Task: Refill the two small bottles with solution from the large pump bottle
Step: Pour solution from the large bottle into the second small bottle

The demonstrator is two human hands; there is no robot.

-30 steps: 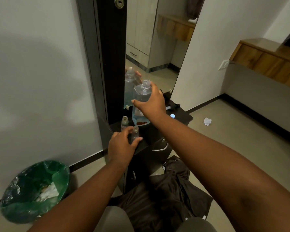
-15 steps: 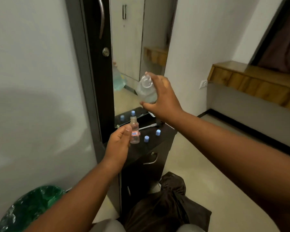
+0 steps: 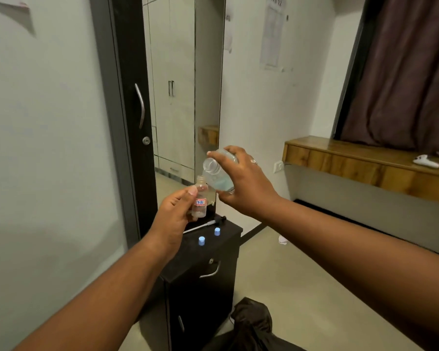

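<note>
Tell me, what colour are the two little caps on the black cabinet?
Light blue caps, seen in the head view.

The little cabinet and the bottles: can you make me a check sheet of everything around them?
Surface: black cabinet top, dark and glossy.
Job's things: small bottle, uncapped, labelled, upright; large bottle, pump off, tilted with its mouth just above the small one; blue liquid inside.
Clutter: two blue caps and the pump head with tube lie on the top.
Hands: left hand holds the small bottle; right hand grips the large one.
Cables: nothing seen.
Surroundings: mirror, wooden shelf, dark curtain, dark cloth on the floor.
</note>
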